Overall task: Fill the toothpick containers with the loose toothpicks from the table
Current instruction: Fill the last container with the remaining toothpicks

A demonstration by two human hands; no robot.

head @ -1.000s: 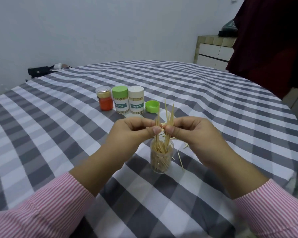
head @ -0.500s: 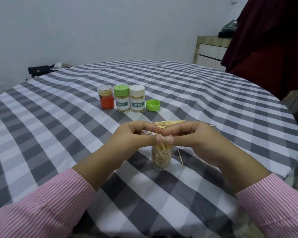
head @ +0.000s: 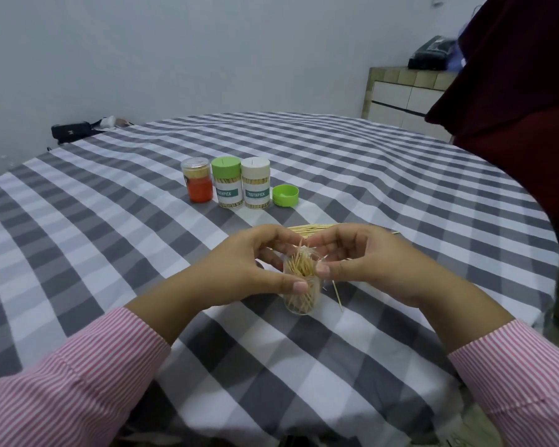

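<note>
A clear open toothpick container (head: 304,300) stands on the checked tablecloth (head: 110,240) in front of me, packed with toothpicks (head: 299,264) whose tips poke out of its mouth. My left hand (head: 249,269) grips the container, thumb on its near side and fingers curled behind the rim. My right hand (head: 365,259) curls over the mouth, thumb at the rim, pinching the protruding toothpicks. A pile of loose toothpicks (head: 313,228) lies just behind my hands. One single toothpick (head: 337,293) lies to the right of the container.
Further back stand three closed containers in a row: an orange one (head: 200,185), a green-lidded one (head: 227,183) and a white-lidded one (head: 256,183). A loose green lid (head: 285,195) lies to their right. Dark red cloth (head: 513,101) hangs at the right.
The bundle that both hands held upright above the container has gone down into it. Both hands have dropped to the container's mouth, and the left thumb now presses its side.
</note>
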